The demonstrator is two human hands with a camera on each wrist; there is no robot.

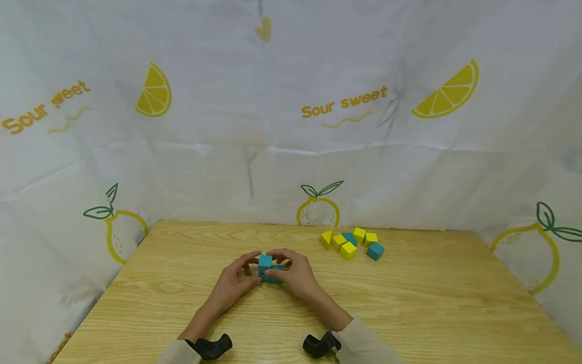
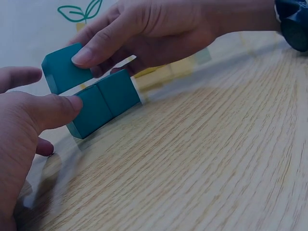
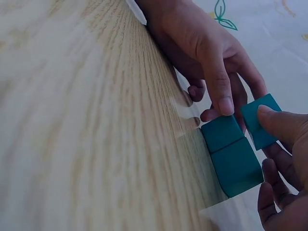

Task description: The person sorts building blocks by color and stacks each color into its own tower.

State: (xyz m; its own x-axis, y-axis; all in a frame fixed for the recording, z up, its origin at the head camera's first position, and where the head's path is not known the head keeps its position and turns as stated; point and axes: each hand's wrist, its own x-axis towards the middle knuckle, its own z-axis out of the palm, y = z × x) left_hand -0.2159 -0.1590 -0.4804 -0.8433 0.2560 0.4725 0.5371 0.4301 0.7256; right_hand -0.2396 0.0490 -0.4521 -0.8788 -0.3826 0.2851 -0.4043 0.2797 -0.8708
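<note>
Lower blue pair (image 2: 107,102): set together on table (image 1: 409,303)
Upper blue cube (image 1: 265,263): clamped in fingers of right hand (image 1: 293,273), above left block (image 2: 94,114)
Left hand (image 1: 229,284): block touched by thumb; fingers apart, grip cannot be told

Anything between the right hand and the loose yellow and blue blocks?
Only bare tabletop shows between the right hand and the loose blocks; see the head view.
</note>
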